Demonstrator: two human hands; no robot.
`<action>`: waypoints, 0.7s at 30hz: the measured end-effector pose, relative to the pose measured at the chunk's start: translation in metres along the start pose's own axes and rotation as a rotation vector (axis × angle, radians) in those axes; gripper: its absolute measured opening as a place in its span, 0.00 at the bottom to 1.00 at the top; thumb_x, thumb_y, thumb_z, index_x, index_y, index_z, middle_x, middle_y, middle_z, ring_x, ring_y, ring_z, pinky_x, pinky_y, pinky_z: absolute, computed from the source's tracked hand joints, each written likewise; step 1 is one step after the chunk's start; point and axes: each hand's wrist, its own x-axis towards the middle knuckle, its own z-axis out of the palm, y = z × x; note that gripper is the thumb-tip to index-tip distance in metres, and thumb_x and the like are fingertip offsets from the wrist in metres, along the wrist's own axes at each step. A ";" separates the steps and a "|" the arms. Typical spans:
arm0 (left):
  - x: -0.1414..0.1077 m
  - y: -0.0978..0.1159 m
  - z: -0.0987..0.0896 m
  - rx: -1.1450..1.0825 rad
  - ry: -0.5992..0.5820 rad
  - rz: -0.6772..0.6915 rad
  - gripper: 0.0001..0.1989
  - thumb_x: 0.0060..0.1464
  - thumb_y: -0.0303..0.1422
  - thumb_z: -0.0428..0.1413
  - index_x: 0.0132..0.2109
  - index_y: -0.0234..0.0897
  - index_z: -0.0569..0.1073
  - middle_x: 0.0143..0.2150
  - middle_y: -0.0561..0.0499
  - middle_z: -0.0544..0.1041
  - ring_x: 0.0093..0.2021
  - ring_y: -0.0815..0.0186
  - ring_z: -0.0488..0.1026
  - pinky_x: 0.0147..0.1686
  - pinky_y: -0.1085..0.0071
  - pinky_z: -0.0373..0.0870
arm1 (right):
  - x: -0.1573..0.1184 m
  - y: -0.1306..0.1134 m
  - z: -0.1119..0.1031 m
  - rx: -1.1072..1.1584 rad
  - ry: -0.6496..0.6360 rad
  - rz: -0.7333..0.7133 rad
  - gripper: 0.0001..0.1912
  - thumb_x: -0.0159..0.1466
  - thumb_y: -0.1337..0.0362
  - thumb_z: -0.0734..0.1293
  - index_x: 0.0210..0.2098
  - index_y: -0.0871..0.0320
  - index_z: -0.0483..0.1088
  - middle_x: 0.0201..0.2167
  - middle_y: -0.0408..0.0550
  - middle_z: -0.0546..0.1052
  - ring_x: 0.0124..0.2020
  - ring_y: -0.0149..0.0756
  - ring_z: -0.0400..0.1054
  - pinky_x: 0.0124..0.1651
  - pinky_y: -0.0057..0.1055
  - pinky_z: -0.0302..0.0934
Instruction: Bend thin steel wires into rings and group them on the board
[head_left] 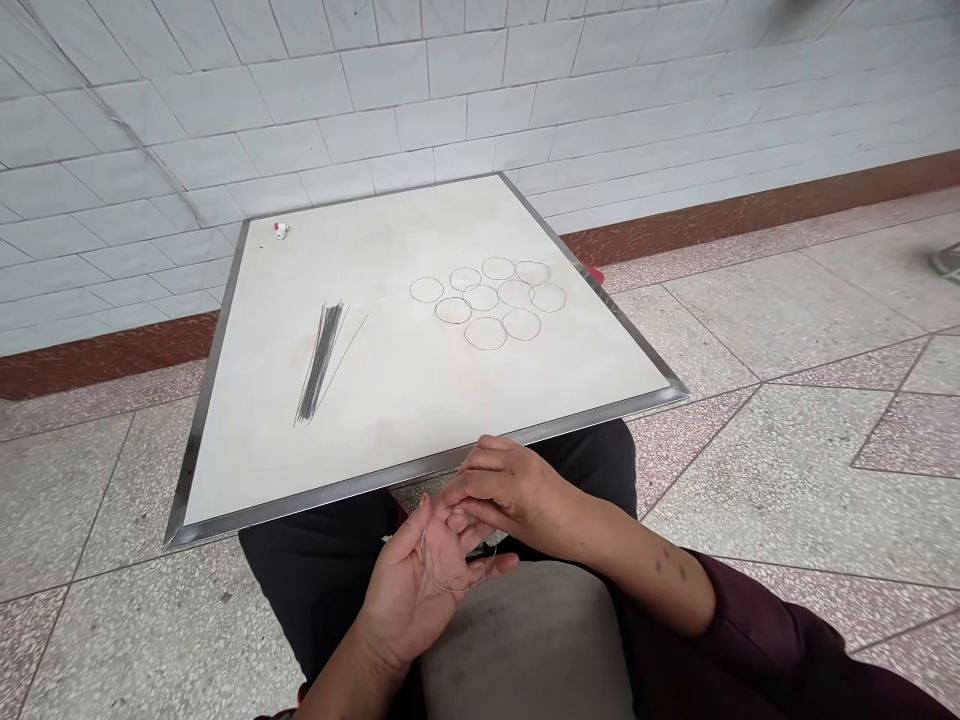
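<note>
A thin wire ring (454,590) hangs across the upturned palm of my left hand (420,580). The left thumb and index finger meet at the top of the ring, while the other fingers are loosely stretched out behind it. From the right, my right hand (517,490) reaches over and pinches the ring's upper part, its fingertips touching those of the left hand. The exact grip at the top is hidden by the fingers. Both hands are just off the near edge of the white board table (390,420), above my lap.
Several wire rings (485,349) lie grouped on the table's right half, some overlapping. To the left is a bundle of straight wires (322,360), with a few strands apart. A small white and red object (281,231) sits at the far left corner. Behind stands a tiled wall (390,80).
</note>
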 end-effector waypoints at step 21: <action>-0.002 0.000 -0.019 0.063 0.262 0.261 0.15 0.55 0.27 0.62 0.50 0.36 0.79 0.36 0.48 0.79 0.37 0.68 0.74 0.41 0.71 0.72 | -0.004 -0.001 0.004 -0.090 0.137 0.032 0.04 0.68 0.70 0.65 0.37 0.59 0.70 0.31 0.47 0.74 0.33 0.34 0.64 0.37 0.31 0.63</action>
